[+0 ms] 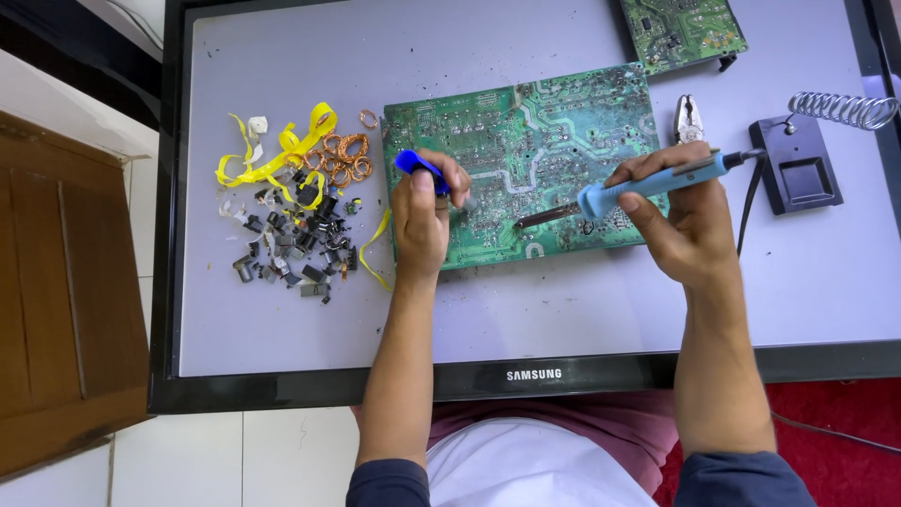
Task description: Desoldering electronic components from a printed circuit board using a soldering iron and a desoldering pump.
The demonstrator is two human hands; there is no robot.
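Note:
A large green circuit board (526, 141) lies solder side up on a flat screen panel (469, 319) used as a work surface. My right hand (680, 221) grips a light blue soldering iron (648, 185), its dark tip resting on the board near the lower middle. My left hand (424, 211) holds a small tool with a dark blue handle (418, 167), its end on the board just left of the iron's tip.
A heap of removed parts (296, 239), copper coils (345, 155) and yellow tape (282, 150) sits to the left. Pliers (690, 117) and a black iron stand with a spring holder (798, 160) lie on the right. A second green board (680, 30) is at the top.

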